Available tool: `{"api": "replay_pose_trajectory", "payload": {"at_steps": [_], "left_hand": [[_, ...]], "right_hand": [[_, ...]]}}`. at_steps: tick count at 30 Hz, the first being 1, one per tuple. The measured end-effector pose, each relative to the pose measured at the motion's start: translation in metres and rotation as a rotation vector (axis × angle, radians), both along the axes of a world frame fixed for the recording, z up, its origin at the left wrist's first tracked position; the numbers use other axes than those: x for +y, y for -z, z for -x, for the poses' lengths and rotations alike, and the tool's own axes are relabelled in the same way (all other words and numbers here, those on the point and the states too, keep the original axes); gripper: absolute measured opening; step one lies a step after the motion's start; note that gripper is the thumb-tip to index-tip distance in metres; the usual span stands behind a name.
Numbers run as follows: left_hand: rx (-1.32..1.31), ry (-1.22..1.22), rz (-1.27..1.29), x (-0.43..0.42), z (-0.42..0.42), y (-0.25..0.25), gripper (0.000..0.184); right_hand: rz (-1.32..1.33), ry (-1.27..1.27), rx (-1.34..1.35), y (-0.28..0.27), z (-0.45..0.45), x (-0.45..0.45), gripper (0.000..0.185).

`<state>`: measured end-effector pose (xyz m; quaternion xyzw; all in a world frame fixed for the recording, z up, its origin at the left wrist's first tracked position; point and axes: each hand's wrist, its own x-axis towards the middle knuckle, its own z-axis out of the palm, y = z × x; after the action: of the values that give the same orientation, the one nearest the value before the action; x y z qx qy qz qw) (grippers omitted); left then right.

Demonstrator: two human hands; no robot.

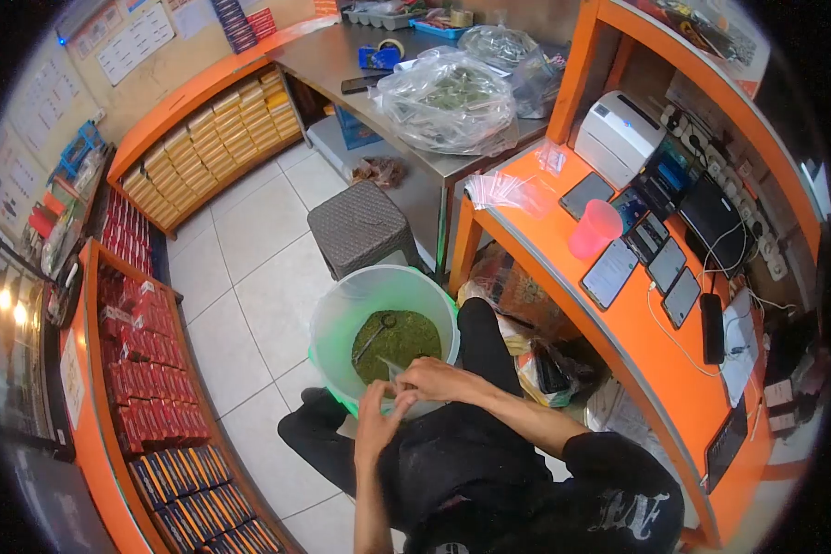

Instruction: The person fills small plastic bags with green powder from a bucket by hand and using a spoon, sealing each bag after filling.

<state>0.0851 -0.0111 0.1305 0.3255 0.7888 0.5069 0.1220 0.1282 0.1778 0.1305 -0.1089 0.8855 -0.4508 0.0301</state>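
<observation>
A large pale green bucket [332, 323] stands between the person's legs, with finely cut green material [406, 343] at its bottom. A dark spoon-like tool [374, 338] lies on that material. Over the near rim, my left hand [377, 417] and my right hand [429, 379] come together with bent fingers. They pinch a small clear plastic bag [393, 368], whose corner points up toward the bucket. What the bag contains is hidden by the fingers.
An orange shelf [563, 240] at right holds phones, a pink cup [596, 229] and a white printer [618, 137]. On the metal table [323, 65] lies a large plastic bag [448, 102]. A grey woven stool [360, 226] stands beyond the bucket. Shelves of boxes line the left.
</observation>
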Motion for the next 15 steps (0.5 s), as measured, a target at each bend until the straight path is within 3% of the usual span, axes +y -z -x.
{"api": "replay_pose_trajectory", "payload": {"at_steps": [5,9,11,13,15], "left_hand": [[-0.209,0.153,0.047,-0.013,0.006,0.022,0.025],[-0.139,0.204,0.069,-0.009,0.002,0.014,0.024],[-0.225,0.163,0.02,-0.004,0.001,0.005,0.027],[-0.197,0.152,0.019,-0.008,0.001,0.014,0.028],[-0.172,0.139,0.022,-0.01,-0.001,0.012,0.029]], "right_hand": [[0.025,-0.07,-0.082,-0.002,-0.002,0.002,0.018],[0.015,-0.136,0.006,-0.002,-0.003,0.003,0.022],[0.048,-0.145,0.059,-0.007,-0.004,0.004,0.024],[0.093,-0.155,-0.102,-0.008,-0.003,0.005,0.025],[0.205,-0.161,-0.096,-0.006,-0.005,0.005,0.025]]}}
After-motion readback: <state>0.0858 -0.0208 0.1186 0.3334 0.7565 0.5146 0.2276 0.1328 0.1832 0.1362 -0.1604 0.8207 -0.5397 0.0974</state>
